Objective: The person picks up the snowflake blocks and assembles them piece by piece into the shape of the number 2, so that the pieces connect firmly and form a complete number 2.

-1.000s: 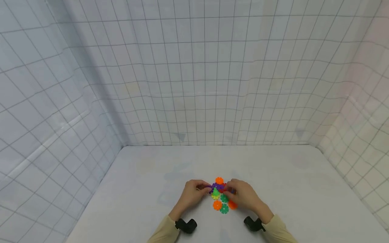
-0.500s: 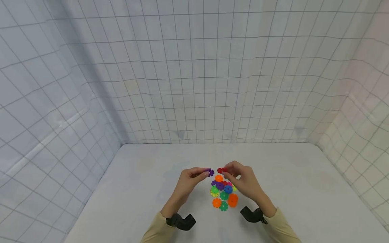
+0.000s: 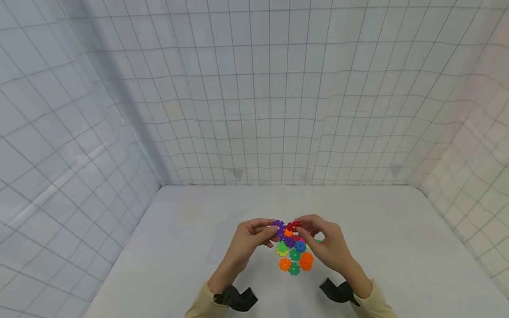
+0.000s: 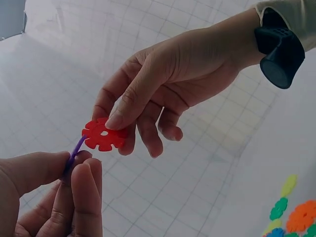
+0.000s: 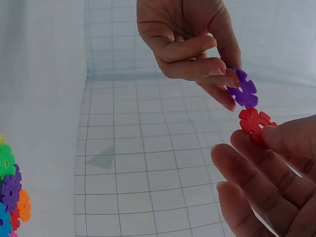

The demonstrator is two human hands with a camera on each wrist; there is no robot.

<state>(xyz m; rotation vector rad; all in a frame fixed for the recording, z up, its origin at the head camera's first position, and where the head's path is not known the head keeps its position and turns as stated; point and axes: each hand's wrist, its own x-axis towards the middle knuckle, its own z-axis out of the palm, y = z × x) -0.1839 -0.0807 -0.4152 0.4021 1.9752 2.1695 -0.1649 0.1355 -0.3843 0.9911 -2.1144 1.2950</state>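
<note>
My left hand (image 3: pixel 248 243) pinches a purple notched snowflake disc (image 5: pixel 247 93) between thumb and fingers. Opposite it, my right hand (image 3: pixel 329 244) pinches a red disc (image 4: pixel 98 140) of the same kind by its edge. Both discs are raised above the table, just beyond a pile. In the left wrist view the purple disc is edge-on and its rim meets a notch side of the red one. The right wrist view also has their rims meeting; whether the slots are locked cannot be told. Fingers cover part of each disc.
Several loose discs lie below the hands on the white table (image 3: pixel 191 247), among them a blue disc (image 3: pixel 300 246), an orange disc (image 3: pixel 285 264) and a green disc (image 3: pixel 294 268). White grid-patterned sheeting (image 3: pixel 278 110) stands behind and at both sides.
Both hands have risen from the pile, the left with the purple disc and the right with the red one. The two discs, apart half a second ago, now meet at their rims.
</note>
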